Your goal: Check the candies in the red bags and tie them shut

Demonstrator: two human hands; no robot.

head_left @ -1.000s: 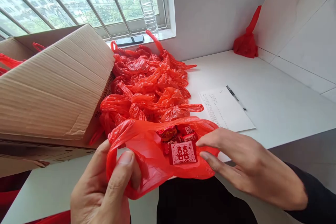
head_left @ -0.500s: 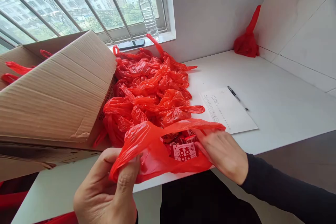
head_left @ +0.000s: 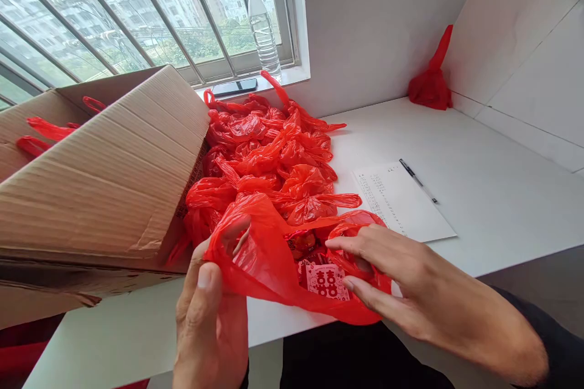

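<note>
An opened red plastic bag (head_left: 274,273) hangs between my hands at the table's front edge. Inside it lie a pink packet (head_left: 326,281) with red characters and a red wrapped item (head_left: 302,244). My left hand (head_left: 212,316) grips the bag's left side, with some fingers behind the film. Around the bag's right rim, my right hand (head_left: 401,279) has its thumb and fingers curved over the bunched plastic. Just beyond the bag is a heap of tied red bags (head_left: 274,152).
A cardboard box (head_left: 114,164) with red bags inside stands at left. On the white table (head_left: 493,194) are a paper sheet (head_left: 401,200), a pen (head_left: 418,181) and a red bag (head_left: 430,88) in the corner. A bottle (head_left: 264,36) and phone (head_left: 235,87) sit on the sill.
My right hand has come out of the bag's opening and now holds its right rim from outside. My left hand has turned more upright and shifted right. The view has moved slightly.
</note>
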